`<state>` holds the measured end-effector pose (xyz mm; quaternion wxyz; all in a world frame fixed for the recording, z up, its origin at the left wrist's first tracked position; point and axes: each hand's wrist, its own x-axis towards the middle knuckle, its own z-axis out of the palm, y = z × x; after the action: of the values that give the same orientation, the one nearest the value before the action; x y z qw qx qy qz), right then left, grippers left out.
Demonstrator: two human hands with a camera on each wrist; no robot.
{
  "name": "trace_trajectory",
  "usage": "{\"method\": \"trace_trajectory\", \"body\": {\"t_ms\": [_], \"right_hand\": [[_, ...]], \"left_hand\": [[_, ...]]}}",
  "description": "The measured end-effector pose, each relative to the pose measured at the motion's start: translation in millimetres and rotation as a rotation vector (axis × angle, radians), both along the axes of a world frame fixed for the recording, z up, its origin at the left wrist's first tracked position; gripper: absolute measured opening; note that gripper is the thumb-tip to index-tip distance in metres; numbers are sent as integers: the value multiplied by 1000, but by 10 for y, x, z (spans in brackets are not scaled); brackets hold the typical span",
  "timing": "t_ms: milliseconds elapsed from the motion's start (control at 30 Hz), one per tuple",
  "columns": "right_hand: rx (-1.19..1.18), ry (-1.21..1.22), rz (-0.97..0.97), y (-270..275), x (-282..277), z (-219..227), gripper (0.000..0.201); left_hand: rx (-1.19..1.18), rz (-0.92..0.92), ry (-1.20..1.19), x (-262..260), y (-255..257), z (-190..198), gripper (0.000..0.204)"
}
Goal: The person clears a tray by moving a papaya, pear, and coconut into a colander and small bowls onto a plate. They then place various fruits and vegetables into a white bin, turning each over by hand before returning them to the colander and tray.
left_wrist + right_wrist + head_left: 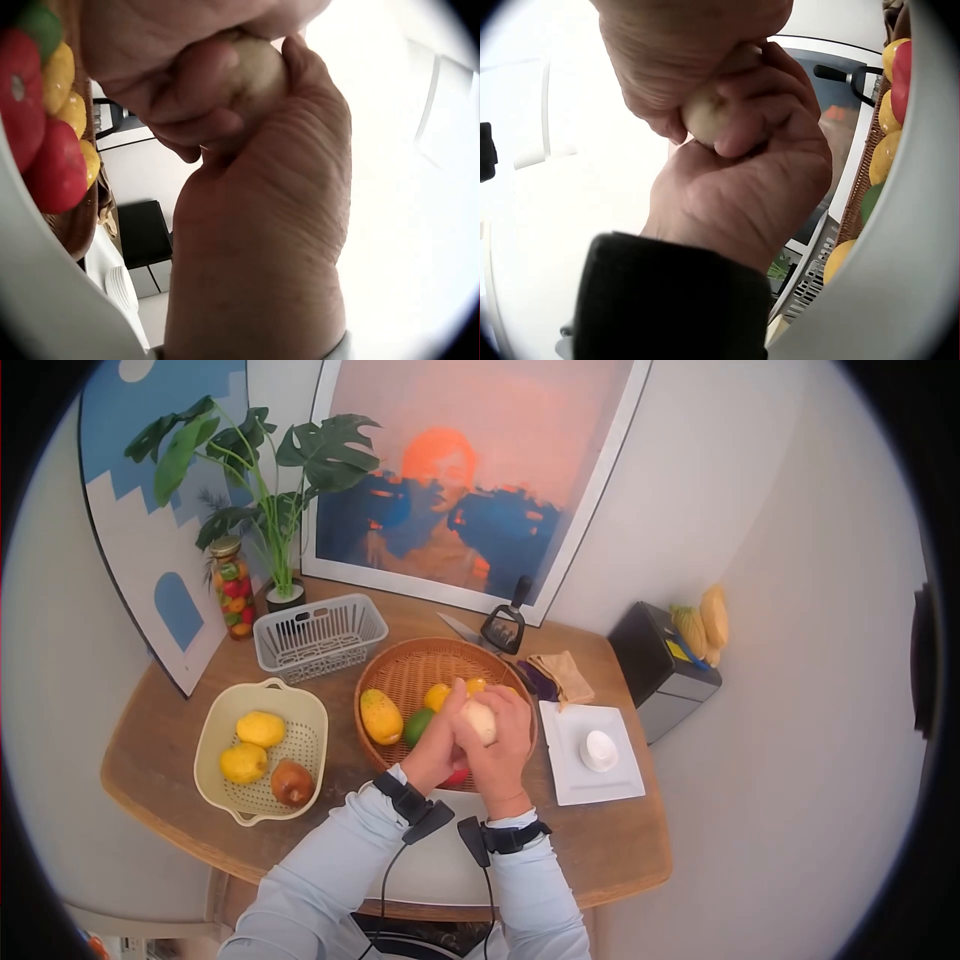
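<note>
Both hands meet over the near side of a round wicker basket (450,648), gripping one pale, rounded vegetable (481,722) that looks like a potato. My left hand (438,750) wraps it from the left and my right hand (503,752) from the right. Between the fingers, the left wrist view shows its pale yellowish skin (259,71) with a small brown mark. Fingers and palms hide most of it. Below, the basket holds a mottled yellow fruit (381,717), a green fruit (418,727), several smaller yellow fruits (58,79) and red produce (56,169).
On the left stands a cream colander (210,760) with two lemons (260,729) and an onion (292,783). Behind are a grey basket (320,628) and a black-handled tool (503,628). To the right lie cloths (562,677) and a white plate (570,788) bearing a small white dish (598,750).
</note>
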<state>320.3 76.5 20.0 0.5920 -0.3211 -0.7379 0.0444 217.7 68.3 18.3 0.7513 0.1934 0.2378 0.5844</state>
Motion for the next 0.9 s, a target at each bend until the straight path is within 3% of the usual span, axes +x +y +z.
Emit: {"method": "trace_trajectory", "body": {"t_ms": [33,133,233,267,367,400,500,600,700,800,900], "right_hand": [[-8,-2,-3,14,6,-14,33],[-440,395,103,143,111,-212,29],[-643,542,142,218,149,-235,27],[-536,409,113,161,140,-226,30],[-30,-22,4,30,25,-8,33],[-25,-23,22,29,11,-4,37],[-374,269,82,100,56,-135,37],[-706,515,142,122,181,-36,37],[-593,480,130,172,197,-208,35],[48,-57,-35,52,63,18,33],[-86,60,32,70,54,-70,35]], "left_hand": [[-48,12,11,11,-13,48,38],[399,272,544,129,-1,-156,39],[233,175,555,128,-19,-126,38],[251,69,438,55,57,-286,43],[93,-81,15,-34,77,-170,48],[102,-94,11,-78,68,-153,53],[277,100,269,28,177,-413,52],[382,168,752,87,-87,-80,54],[221,73,658,72,-31,-104,53],[112,42,26,56,122,-242,39],[187,147,170,42,143,-307,38]]}}
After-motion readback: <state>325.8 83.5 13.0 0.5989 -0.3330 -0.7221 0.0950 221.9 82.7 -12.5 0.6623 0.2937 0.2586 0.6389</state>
